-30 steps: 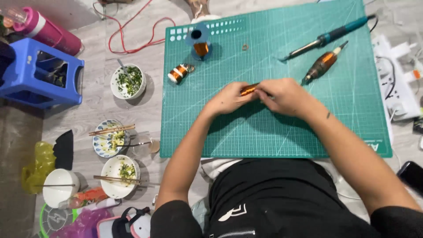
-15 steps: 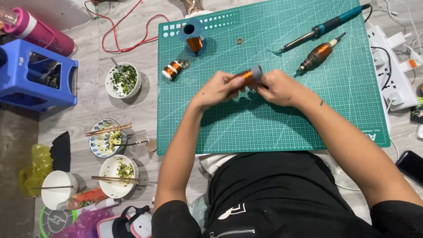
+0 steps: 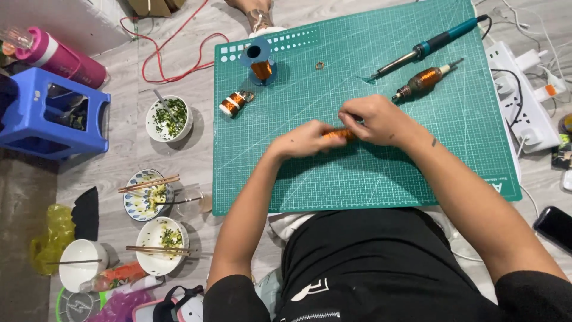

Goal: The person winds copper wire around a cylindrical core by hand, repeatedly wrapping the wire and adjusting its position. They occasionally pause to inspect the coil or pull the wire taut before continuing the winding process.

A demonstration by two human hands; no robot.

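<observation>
Mid-frame, over green cutting mat (image 3: 369,179): left hand (image 3: 304,142) and right hand (image 3: 372,121) closed together on small copper-wire coil (image 3: 338,135), fingers pinching each end, so both grips shut on it; coil mostly hidden, only an orange strip showing btwn hands. Looks like winding/handling mid-way: can't tell how full the coil is, or whether any wire runs off it. Done already, judging by layout: one copper-wound coil w/ white ends (image 3: 231,104) lying upper left of mat, another wound piece on a handle (image 3: 424,79) upper right, untouched. Blue spool of copper wire (image 3: 260,62) upright at top of mat, well apart from hands. Soldering iron (image 3: 426,48) at top right, lying idle. Small ring (image 3: 320,65) near top centre. Bowls w/ chopsticks (image 3: 146,194) on floor at left, not involved.
</observation>
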